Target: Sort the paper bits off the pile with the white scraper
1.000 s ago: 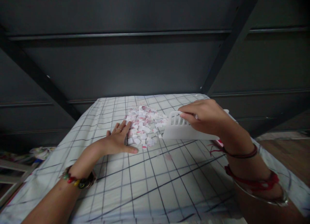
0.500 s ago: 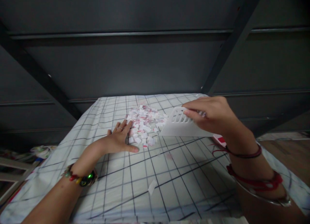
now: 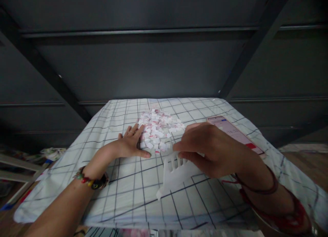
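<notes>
A pile of small torn or cut paper pieces (image 3: 157,129), white with pinkish marks, lies in the middle of the table. My left hand (image 3: 129,143) rests flat at the pile's left edge, fingers spread, a ring on one finger. My right hand (image 3: 205,148) grips the slotted upper edge of a white plastic scraper (image 3: 176,177). The scraper's straight edge is down near the cloth, in front of the pile. A lone paper scrap (image 3: 159,194) sits at its lower left corner. My right fingers cover part of the slots.
A checked white cloth (image 3: 123,196) covers the table. To the right lies a phone (image 3: 234,133) with its screen lit. Dark panels (image 3: 143,66) rise behind the table's far edge. A pale wooden frame (image 3: 17,175) stands at the left.
My right hand has brought the scraper down and nearer to me, from beside the pile to the lone scrap. The phone now shows more fully. My left hand stays by the pile.
</notes>
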`<action>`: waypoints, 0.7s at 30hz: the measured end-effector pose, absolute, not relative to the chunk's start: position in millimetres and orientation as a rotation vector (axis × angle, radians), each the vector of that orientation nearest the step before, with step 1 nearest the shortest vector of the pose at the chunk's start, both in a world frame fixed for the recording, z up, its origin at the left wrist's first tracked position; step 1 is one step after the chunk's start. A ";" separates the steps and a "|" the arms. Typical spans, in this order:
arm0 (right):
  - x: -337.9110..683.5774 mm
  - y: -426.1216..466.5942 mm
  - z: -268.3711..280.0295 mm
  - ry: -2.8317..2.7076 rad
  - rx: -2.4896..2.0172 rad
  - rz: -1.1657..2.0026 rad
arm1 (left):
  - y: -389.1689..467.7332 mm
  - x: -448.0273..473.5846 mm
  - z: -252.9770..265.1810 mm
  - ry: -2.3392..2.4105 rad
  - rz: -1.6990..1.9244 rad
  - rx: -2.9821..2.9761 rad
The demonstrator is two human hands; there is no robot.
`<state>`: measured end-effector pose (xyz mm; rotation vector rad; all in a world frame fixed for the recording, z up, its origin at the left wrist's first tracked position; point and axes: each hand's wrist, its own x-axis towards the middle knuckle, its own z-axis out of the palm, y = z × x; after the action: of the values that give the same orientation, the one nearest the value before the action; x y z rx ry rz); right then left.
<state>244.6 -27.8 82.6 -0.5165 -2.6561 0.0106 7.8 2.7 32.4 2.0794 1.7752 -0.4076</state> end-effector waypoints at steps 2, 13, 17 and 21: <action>243.0 -26.5 80.0 -2.592 -0.600 -0.107 | 3.0 7.4 32.0 1.771 -0.402 2.082; 236.8 -34.7 78.8 -2.555 -0.473 -0.158 | 2.3 5.5 31.7 1.765 -0.383 2.068; 233.0 -33.7 75.4 -2.482 -0.640 -0.411 | 2.3 3.3 30.0 1.754 -0.344 2.072; 237.0 -31.6 77.6 -2.400 -0.696 -0.454 | 2.3 2.1 28.2 1.743 -0.325 2.086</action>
<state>237.0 -31.6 77.6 -0.6958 -2.3997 -0.4541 2.1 2.3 28.2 2.0857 1.7435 -0.3252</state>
